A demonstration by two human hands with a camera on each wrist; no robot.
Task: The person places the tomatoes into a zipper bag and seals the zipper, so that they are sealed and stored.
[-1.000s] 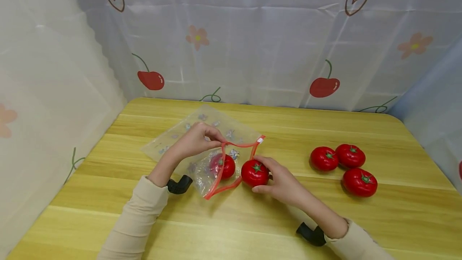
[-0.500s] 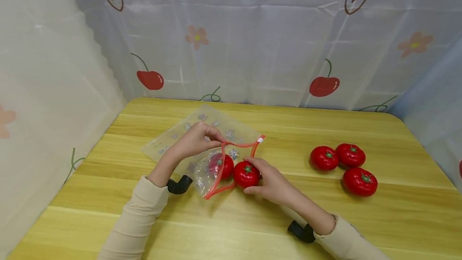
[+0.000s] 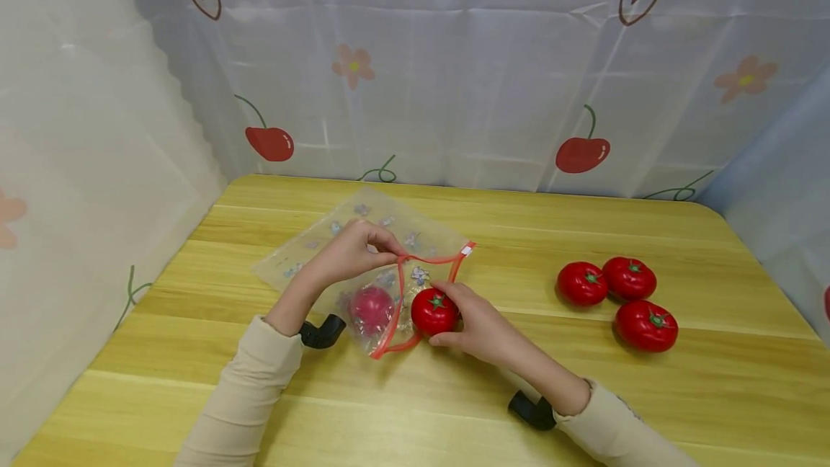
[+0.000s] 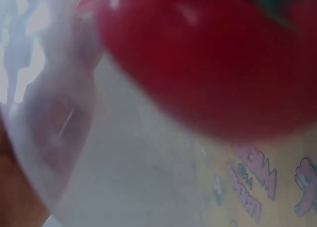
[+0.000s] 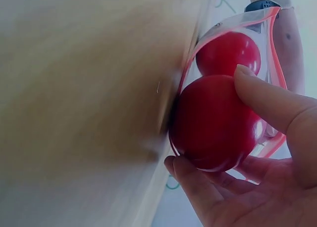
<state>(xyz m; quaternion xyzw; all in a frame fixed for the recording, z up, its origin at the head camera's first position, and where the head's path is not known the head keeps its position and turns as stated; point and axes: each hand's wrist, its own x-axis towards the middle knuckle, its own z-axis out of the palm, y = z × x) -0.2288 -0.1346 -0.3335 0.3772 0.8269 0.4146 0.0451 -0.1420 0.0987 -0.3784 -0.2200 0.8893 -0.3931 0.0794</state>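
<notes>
A pale curtain (image 3: 84, 128) hangs at the left end of the wooden bench (image 3: 415, 409). Next comes a beige sleeve (image 3: 243, 395), then the left hand (image 3: 353, 247), pinching the red edge of a clear printed bag (image 3: 389, 223) between thumb and fingers, with its mouth spread towards the right. 1 tomato (image 3: 372, 308) sits inside the bag, pinkish through the plastic. Just right of it, a 2nd tomato (image 3: 431, 313), green stem up, is in the mouth of the bag, gripped by the right hand (image 3: 478, 324), thumb on the near side. Well apart at the right lie 3 more on the bench: a rear-left tomato (image 3: 581, 284), a rear-right tomato (image 3: 629, 278) close against it, and a front tomato (image 3: 647, 326) just beside them.
</notes>
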